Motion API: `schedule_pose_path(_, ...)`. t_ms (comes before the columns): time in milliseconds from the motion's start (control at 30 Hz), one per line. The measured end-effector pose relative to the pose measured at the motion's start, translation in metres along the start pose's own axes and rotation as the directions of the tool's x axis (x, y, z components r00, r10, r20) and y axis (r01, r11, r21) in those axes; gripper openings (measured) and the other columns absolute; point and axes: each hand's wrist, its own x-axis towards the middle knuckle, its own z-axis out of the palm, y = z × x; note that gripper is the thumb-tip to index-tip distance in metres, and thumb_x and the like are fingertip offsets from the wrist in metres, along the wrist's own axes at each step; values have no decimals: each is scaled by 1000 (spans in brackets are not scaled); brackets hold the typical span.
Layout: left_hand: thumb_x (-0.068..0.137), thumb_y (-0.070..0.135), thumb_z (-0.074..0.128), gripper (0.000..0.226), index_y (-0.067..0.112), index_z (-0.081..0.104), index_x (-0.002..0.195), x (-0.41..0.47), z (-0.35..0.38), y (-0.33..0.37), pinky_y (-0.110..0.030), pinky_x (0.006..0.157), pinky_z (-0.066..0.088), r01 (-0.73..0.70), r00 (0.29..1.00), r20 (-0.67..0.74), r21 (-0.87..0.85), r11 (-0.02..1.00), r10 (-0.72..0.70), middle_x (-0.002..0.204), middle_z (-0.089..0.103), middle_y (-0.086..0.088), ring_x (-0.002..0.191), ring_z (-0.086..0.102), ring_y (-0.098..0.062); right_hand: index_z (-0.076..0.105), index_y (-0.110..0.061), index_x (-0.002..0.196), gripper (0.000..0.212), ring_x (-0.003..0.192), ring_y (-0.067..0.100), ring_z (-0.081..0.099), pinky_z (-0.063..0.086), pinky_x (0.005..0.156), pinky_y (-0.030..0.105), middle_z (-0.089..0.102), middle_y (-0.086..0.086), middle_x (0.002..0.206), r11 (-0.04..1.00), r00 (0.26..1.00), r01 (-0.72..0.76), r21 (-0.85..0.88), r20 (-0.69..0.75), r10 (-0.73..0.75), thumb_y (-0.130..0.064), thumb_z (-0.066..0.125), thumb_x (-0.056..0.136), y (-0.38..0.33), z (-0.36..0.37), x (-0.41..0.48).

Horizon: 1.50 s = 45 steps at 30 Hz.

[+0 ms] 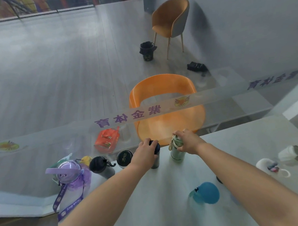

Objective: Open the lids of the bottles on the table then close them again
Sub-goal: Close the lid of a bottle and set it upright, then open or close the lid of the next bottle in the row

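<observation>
Several bottles stand on a grey table. My left hand grips the black lid of a dark bottle near the far edge. To its right, my right hand is closed over the top of a pale green bottle with a looped strap. Both bottles are upright. Left of them stand a black-capped bottle with a printed lid, a black bottle with a handle, and a purple-lidded bottle with a lanyard. A blue-lidded bottle stands near me on the right.
A white bottle and a cup with a dark lid sit at the table's right. A glass panel with purple lettering runs along the far edge. Beyond it are an orange chair, an orange bag and a bin.
</observation>
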Motion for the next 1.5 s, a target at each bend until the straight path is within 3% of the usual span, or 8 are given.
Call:
schedule_pose_path(333,87,28,64,62,23,34,141,-5,-1,2,-46,96,46,3,1000,-2,37,999,-3,141,37,-9,119,43,-34,36,-32,147,74,119,33,55,51,98,41,43,11,138,1000,1000,16,-9,9,-15,-25,75,85,1,6,1)
schedule_pose_path(500,85,36,66,66,26,31,140,-13,4,8,-49,108,35,-63,994,-83,151,987,76,151,28,-10,137,24,-35,12,-40,155,98,135,34,42,43,108,45,30,10,153,998,1000,-9,60,4,9,-32,78,83,10,7,-18)
schedule_pose_path(633,85,37,65,62,25,35,139,-13,10,29,-47,107,35,-187,969,-134,148,971,207,148,35,-8,136,28,-33,-1,-34,157,101,143,30,35,37,114,46,24,7,161,992,994,-77,105,-74,85,-40,72,88,21,12,-54)
schedule_pose_path(833,89,33,61,63,21,32,144,-9,23,73,-48,114,28,-300,942,-130,89,950,310,152,29,-10,140,22,-32,9,-27,158,96,145,27,31,32,117,42,25,5,162,979,981,-192,68,48,189,-52,67,87,39,51,-124)
schedule_pose_path(1000,94,34,56,65,22,23,149,-12,34,100,-49,117,16,-318,941,-90,91,944,325,157,16,-11,144,11,-34,18,-37,153,89,134,29,43,43,105,44,35,2,148,981,961,-189,-32,200,192,-39,71,81,60,95,-165)
schedule_pose_path(1100,95,31,51,60,20,24,148,-13,36,105,-49,116,16,-310,944,-90,97,946,319,156,19,-11,143,12,-34,24,-35,151,79,125,31,48,48,96,43,40,5,140,984,966,-158,-80,195,171,-26,67,86,65,104,-166)
schedule_pose_path(1333,92,15,44,56,16,27,145,-4,37,110,-47,116,22,-233,963,-120,95,968,243,153,23,-13,142,16,-35,35,-30,141,65,111,33,54,50,74,39,46,9,125,993,986,-70,-99,143,84,-21,64,84,79,91,-129)
schedule_pose_path(1500,89,15,48,58,14,31,144,3,42,118,-45,114,24,-98,981,-156,106,989,114,152,29,-11,141,21,-32,40,-22,140,59,113,36,53,46,77,39,48,12,126,984,994,29,-176,106,-11,-17,63,86,94,61,-80)
